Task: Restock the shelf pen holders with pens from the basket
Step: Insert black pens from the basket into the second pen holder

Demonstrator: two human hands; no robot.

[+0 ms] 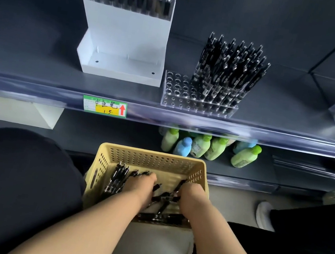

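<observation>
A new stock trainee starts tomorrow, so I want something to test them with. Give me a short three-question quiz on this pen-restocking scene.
1. True or false: the left hand and the right hand are both inside the yellow basket.
2. Seen from the camera, where are the empty holes in the clear pen holder? A) left part B) right part C) nowhere
3. Fill in: the bottles on the lower shelf are green and ____.
Key: 1 true; 2 A; 3 blue.
</observation>
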